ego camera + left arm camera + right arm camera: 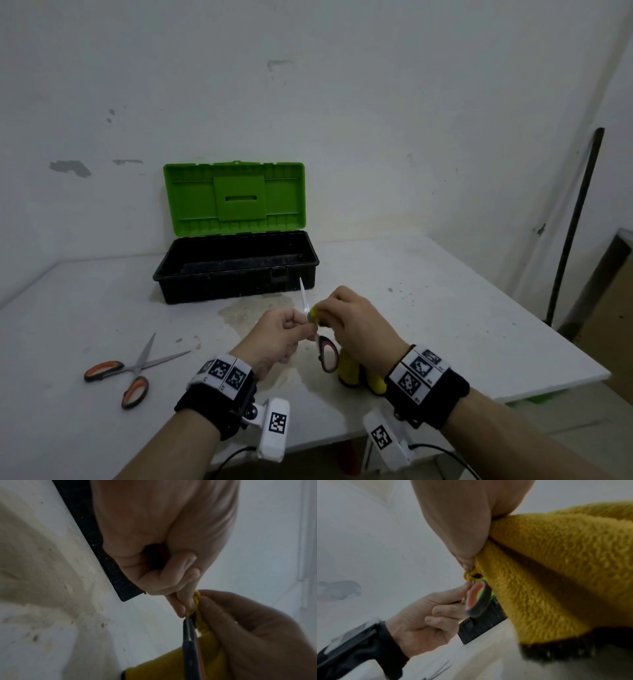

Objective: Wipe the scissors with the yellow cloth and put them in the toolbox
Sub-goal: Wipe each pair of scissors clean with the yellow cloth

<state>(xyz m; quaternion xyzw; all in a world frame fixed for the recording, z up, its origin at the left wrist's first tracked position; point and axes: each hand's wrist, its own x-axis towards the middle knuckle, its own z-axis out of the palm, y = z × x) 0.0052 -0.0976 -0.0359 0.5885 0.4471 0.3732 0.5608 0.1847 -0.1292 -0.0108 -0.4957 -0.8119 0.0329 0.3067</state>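
Note:
A pair of scissors (303, 294) with a dark, orange-lined handle (328, 354) is held upright above the table, blade tip up, just in front of the toolbox. My left hand (291, 322) pinches it near the pivot. My right hand (330, 313) pinches the yellow cloth (348, 370) round the blade beside the left fingers; the rest of the cloth hangs under that hand. The right wrist view shows the cloth (556, 574) and the handle loop (477, 599) close up. The toolbox (236, 274) stands open, black tray under an upright green lid (234, 198).
A second pair of scissors (133, 368) with orange handles lies open on the white table (445, 308) at the left. A stained patch marks the table in front of the toolbox. A dark pole (575, 222) leans on the wall at the right.

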